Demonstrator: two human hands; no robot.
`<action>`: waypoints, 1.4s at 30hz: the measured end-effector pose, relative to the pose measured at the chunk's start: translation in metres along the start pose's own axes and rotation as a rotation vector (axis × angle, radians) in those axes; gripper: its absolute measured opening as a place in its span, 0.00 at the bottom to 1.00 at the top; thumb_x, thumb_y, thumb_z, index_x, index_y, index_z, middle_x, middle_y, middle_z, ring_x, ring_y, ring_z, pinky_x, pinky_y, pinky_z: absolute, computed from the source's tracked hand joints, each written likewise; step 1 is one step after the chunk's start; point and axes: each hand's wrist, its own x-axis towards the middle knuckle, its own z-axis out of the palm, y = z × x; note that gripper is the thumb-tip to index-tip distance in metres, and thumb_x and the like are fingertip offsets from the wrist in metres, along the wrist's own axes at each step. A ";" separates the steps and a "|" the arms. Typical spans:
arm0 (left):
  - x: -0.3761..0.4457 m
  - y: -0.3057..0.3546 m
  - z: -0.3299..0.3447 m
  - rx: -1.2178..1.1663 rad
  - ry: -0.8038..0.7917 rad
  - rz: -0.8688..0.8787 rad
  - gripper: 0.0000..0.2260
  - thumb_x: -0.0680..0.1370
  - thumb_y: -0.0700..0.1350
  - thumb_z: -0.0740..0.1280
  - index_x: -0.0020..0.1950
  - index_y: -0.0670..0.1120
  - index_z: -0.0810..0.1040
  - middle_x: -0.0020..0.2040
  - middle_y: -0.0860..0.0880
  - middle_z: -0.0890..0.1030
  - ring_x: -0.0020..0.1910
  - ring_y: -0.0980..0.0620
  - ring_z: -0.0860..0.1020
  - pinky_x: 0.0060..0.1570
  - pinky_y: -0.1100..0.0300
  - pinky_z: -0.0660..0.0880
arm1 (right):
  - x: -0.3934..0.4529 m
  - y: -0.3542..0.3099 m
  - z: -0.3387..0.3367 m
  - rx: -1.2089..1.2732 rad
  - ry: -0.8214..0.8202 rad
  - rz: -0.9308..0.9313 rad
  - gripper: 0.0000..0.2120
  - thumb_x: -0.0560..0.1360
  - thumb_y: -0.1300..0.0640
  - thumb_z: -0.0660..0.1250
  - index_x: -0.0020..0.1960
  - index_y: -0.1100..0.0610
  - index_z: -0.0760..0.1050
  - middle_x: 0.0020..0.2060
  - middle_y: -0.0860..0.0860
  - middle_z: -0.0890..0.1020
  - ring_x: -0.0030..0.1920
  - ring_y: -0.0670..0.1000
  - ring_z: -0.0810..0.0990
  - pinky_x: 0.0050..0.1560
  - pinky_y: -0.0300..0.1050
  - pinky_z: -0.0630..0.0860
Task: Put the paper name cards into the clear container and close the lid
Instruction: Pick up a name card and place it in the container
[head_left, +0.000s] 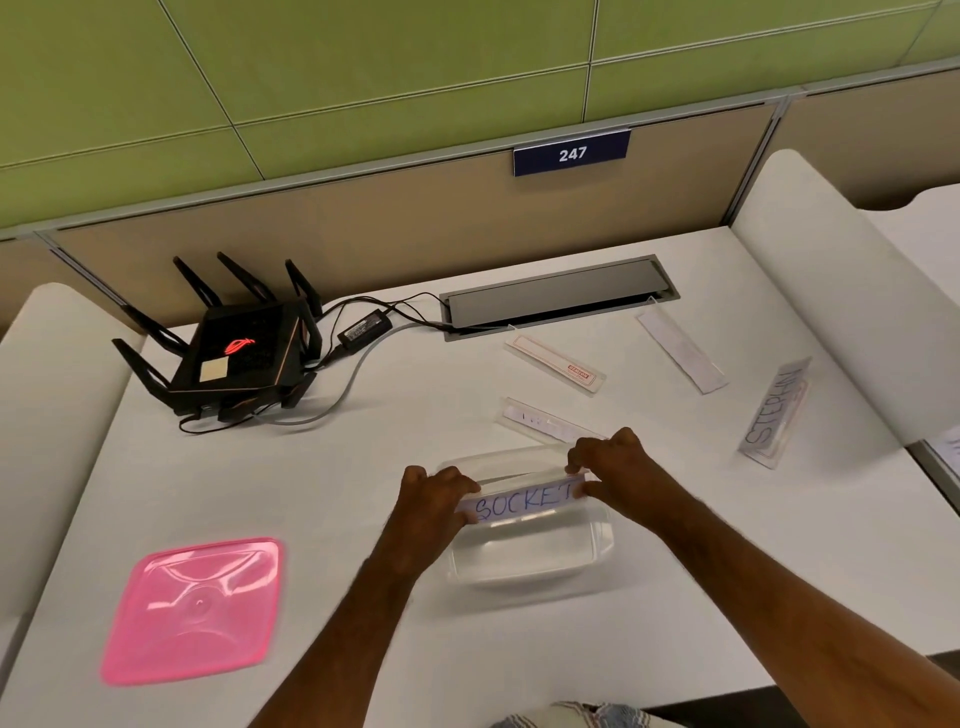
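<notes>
A clear plastic container (530, 558) sits open on the white desk in front of me. Both hands hold a paper name card reading "SOCKET" (524, 503) over its far half: my left hand (434, 499) pinches the left end, my right hand (608, 462) the right end. The pink lid (195, 608) lies flat on the desk to the left. Other name cards lie beyond the container: one just behind my right hand (540, 418), one with a red label (556, 364), a blank one (680, 351), and one reading "STEPHN" (776, 413) at the right.
A black router with antennas (234, 348) and its power brick and cables (363, 327) stand at the back left. A grey cable hatch (558, 296) is set into the desk's far side. White side panels (831, 291) flank the desk.
</notes>
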 end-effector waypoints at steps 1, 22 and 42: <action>0.001 0.001 0.001 0.003 -0.001 -0.003 0.15 0.75 0.52 0.74 0.61 0.54 0.81 0.56 0.60 0.80 0.49 0.52 0.60 0.49 0.63 0.66 | 0.002 -0.001 0.000 -0.034 -0.004 -0.004 0.11 0.75 0.51 0.74 0.56 0.52 0.80 0.53 0.45 0.83 0.47 0.52 0.68 0.51 0.41 0.63; 0.021 0.003 0.014 0.390 -0.102 0.172 0.09 0.68 0.44 0.78 0.35 0.50 0.79 0.31 0.52 0.79 0.28 0.50 0.74 0.39 0.59 0.72 | 0.016 -0.022 0.011 -0.553 -0.163 -0.116 0.15 0.58 0.61 0.83 0.29 0.51 0.77 0.25 0.48 0.76 0.23 0.50 0.74 0.40 0.44 0.71; 0.029 0.001 0.024 0.452 -0.155 0.137 0.11 0.63 0.43 0.79 0.35 0.52 0.77 0.30 0.54 0.78 0.29 0.52 0.76 0.43 0.57 0.71 | 0.014 -0.022 0.022 -0.555 -0.083 -0.151 0.17 0.54 0.66 0.80 0.27 0.51 0.73 0.23 0.47 0.73 0.24 0.50 0.74 0.40 0.46 0.75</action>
